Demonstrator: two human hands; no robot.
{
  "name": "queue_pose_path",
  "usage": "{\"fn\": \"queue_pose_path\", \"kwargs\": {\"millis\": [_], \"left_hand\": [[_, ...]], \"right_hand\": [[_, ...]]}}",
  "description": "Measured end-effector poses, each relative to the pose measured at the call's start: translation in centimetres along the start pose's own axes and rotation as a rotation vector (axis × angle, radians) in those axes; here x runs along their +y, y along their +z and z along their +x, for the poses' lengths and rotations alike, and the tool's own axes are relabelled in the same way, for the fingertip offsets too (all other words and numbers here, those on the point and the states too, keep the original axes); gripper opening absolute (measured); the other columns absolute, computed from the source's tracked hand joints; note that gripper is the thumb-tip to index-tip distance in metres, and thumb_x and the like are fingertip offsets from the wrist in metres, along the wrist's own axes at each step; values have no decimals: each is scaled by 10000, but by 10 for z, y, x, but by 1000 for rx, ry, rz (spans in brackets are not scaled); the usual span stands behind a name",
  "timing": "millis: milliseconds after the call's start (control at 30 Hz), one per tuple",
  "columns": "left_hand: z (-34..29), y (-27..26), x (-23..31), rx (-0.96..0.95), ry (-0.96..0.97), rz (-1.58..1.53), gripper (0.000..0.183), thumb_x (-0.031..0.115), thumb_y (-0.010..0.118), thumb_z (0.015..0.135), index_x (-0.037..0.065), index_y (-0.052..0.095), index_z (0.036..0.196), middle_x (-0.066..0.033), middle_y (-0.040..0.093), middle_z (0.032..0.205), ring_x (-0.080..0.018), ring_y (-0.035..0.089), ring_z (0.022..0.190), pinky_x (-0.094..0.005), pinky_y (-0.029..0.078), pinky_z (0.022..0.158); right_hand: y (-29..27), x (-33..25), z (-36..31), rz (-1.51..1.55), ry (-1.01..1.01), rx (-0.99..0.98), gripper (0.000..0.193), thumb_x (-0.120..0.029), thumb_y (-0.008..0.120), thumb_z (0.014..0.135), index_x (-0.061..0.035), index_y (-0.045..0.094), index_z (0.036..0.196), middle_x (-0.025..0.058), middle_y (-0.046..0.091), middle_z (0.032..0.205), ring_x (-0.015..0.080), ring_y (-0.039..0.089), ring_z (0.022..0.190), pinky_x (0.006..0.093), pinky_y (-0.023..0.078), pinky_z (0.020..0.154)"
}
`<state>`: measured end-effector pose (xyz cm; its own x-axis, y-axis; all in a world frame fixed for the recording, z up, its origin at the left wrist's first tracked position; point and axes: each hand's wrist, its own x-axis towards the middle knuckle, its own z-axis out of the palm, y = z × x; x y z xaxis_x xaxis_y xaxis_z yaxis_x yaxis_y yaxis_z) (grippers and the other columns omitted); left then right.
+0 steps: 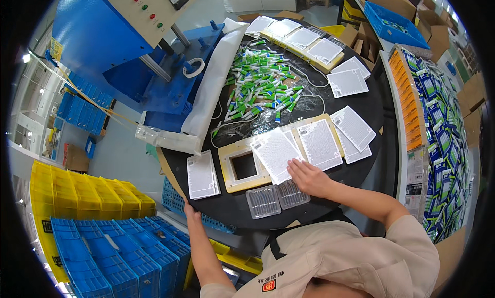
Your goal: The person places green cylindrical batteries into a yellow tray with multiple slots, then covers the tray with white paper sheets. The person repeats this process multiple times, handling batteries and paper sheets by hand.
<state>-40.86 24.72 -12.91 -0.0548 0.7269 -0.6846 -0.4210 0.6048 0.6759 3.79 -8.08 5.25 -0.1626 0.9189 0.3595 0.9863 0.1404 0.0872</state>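
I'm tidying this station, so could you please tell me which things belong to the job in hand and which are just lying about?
Likely in the job:
white card at the right hand
yellow-edged frame
clear trays
green-and-white tubes

Apparently lying about:
stacked blue crates
yellow crates

The right hand (309, 178) was palm down, its fingers (295, 167) extended leftward; behind them the forearm (361, 198) led to a bent elbow (393, 211). The left hand (192, 212), partly hidden, lay well left of those fingers.
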Motion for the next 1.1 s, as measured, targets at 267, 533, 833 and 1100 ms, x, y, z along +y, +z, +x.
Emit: {"fn": "queue_pose_path", "kwargs": {"millis": [267,533,833,1100], "left_hand": [[-74,7,-19,411,108,357,475,431,407,1099,73,602,1343,-44,681,1286,-294,602,1236,-499,472,1084],[-114,11,-71,64,150,125,584,440,336,1119,-3,447,1482,-161,525,1490,-341,555,1311,-474,463,1103],[-109,1,-94,92,153,141,593,457,334,1114,2,458,1473,-158,554,1460,-341,585,1274,-468,501,1064],[-123,-8,-91,76,66,147,504,472,460,1083,59,563,1352,-95,648,1289,-271,659,1095,-391,557,864]], "right_hand": [[-50,85,-34,1207,1113,274,219,-148,560,1046,33,667,1105,36,738,983,140,702,819,279,533,690],[-68,113,-89,1545,1369,504,448,-86,626,999,47,506,1410,81,735,1079,72,693,883,192,553,717],[-57,110,-84,-15,417,287,220,25,590,852,78,698,1036,197,650,1301,319,668,1169,397,547,987],[1,82,-105,-179,5,-70,326,-120,582,910,102,681,1127,210,572,1435,338,558,1338,426,445,1127]]}}
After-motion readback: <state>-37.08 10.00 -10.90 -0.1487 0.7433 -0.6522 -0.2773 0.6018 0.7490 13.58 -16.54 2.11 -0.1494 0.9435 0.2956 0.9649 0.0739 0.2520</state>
